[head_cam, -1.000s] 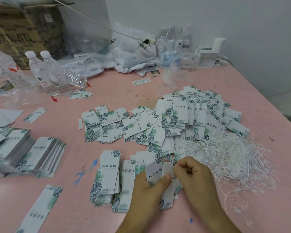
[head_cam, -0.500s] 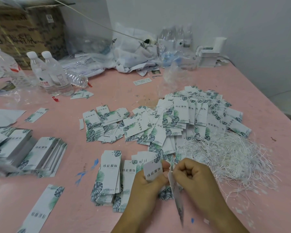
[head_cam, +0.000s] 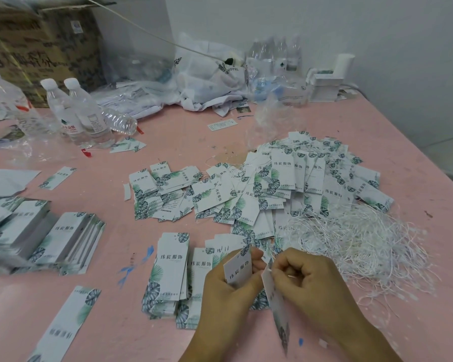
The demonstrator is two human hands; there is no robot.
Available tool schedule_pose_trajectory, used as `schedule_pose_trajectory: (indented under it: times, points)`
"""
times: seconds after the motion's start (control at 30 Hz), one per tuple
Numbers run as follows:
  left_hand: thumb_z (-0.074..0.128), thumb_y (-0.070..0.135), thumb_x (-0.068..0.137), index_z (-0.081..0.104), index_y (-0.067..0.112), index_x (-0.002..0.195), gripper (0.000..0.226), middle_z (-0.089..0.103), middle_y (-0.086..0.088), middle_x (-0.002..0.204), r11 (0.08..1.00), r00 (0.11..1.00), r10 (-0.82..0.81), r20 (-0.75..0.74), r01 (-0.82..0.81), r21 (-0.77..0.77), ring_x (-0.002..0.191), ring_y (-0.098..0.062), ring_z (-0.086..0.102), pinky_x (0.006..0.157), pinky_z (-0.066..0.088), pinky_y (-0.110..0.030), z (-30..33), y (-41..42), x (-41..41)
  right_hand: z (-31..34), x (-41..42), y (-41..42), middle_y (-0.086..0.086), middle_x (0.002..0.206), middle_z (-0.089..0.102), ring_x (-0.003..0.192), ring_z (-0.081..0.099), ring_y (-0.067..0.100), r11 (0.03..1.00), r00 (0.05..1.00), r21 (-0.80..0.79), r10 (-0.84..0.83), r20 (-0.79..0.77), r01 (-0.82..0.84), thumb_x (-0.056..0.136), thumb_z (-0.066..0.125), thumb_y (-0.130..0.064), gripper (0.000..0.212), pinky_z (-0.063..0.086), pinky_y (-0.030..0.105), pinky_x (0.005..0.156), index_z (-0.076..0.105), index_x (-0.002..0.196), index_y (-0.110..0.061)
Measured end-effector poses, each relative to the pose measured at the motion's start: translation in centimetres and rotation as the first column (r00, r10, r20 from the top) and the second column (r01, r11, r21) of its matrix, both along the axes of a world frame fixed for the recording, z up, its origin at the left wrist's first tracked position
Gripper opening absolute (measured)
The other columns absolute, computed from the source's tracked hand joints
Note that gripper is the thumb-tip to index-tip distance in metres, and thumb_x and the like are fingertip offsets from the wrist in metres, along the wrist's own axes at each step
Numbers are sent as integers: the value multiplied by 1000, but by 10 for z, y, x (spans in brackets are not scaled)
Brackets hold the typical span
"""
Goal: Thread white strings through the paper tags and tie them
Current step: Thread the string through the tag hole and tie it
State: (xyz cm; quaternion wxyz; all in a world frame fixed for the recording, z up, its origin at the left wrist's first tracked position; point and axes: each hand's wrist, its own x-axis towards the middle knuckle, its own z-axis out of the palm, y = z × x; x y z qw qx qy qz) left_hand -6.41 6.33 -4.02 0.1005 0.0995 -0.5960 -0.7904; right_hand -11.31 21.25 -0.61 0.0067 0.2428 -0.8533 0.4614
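Note:
My left hand (head_cam: pixel 225 288) grips a short white paper tag (head_cam: pixel 238 267) with a leaf print, held upright near the table's front edge. My right hand (head_cam: pixel 306 280), fingers curled, pinches the top of a longer tag (head_cam: pixel 279 312) that hangs edge-on below it. A thin white string shows at my right fingertips; where it runs is hard to tell. A tangle of white strings (head_cam: pixel 358 241) lies just right of my hands. A big heap of tags (head_cam: pixel 285 184) with strings on them fills the table's middle. Neat tag stacks (head_cam: pixel 171 273) lie left of my left hand.
The pink table (head_cam: pixel 246 131) carries more tag stacks (head_cam: pixel 60 239) at the left, a long tag (head_cam: pixel 68 322) at the front left, water bottles (head_cam: pixel 84 111) at the back left, and plastic bags (head_cam: pixel 209 71) along the wall. A cardboard box (head_cam: pixel 32 43) stands behind.
The two tags, held flat together a second ago, have come apart. The longer one has swung down edge-on under my right hand. My left hand has lifted the short tag upright.

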Motion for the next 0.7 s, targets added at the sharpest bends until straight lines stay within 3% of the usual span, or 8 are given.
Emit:
schedule_pose_trajectory:
  times: [0.13, 0.23, 0.33, 0.5, 0.7]
  points:
    - [82, 18, 69, 76, 34, 98, 33, 77, -2, 89, 996, 999, 35, -21, -37, -77, 85, -12, 73, 71, 55, -18, 3, 2, 4, 3, 2, -1, -7, 53, 46, 47, 42, 5, 994, 989, 108, -18, -147, 35, 73, 64, -20, 9, 34, 14, 50, 60, 65, -24]
    - [80, 18, 72, 76, 35, 99, 32, 77, 1, 91, 991, 997, 34, -66, -42, -126, 84, -8, 73, 70, 54, -15, 8, 3, 6, 6, 3, -1, -14, 52, 42, 47, 40, 2, 991, 985, 131, -5, -175, 29, 72, 64, -19, 11, 32, 13, 49, 58, 64, -25]
    - [77, 19, 76, 75, 35, 97, 26, 77, 3, 90, 979, 993, 42, -110, -63, -196, 83, -6, 73, 69, 54, -14, 10, 4, 9, 8, 4, -1, -11, 51, 44, 46, 39, 4, 996, 994, 84, -2, -106, 11, 73, 60, -25, 9, 32, 14, 49, 59, 64, -23]
    - [74, 13, 79, 75, 36, 98, 30, 77, 3, 90, 968, 989, 33, -141, -67, -244, 85, -9, 73, 71, 55, -16, 12, 5, 8, 9, 4, -1, -10, 46, 40, 45, 35, 4, 1000, 999, -18, -4, 45, 5, 68, 53, -45, 24, 29, 11, 47, 58, 63, -22]
    - [76, 13, 74, 76, 27, 97, 27, 76, -4, 88, 983, 991, 65, -116, -84, -164, 85, -13, 73, 72, 55, -18, 8, 3, 5, 3, 0, 0, -10, 50, 44, 48, 37, 3, 996, 969, -82, 41, 244, -21, 69, 59, -50, 23, 33, 14, 48, 66, 71, -28]
